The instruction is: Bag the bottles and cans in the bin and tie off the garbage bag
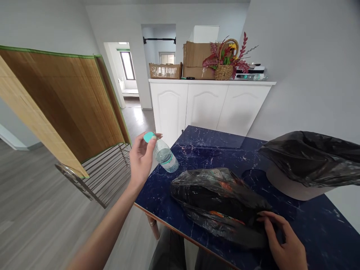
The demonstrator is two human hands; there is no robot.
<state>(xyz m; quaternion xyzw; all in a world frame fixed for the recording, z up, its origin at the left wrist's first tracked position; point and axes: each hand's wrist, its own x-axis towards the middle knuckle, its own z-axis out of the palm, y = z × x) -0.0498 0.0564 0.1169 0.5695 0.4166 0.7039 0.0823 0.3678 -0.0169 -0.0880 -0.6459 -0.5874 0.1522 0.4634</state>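
My left hand (142, 157) is raised over the near left corner of the dark blue marble table (213, 146). Its fingers pinch the neck of a small clear plastic bottle (166, 157) just under the teal cap, and the bottle hangs tilted above the tabletop. My right hand (282, 242) rests at the near right, fingers curled on the edge of a full black plastic bag (219, 200) that lies on the table. Bits of orange show through the bag.
A white bin lined with a black bag (312, 161) stands at the table's right. Behind is a white cabinet (205, 105) carrying cardboard boxes, a flower basket and a tray. A bamboo mat on a metal rack (70, 108) leans at the left over grey wood flooring.
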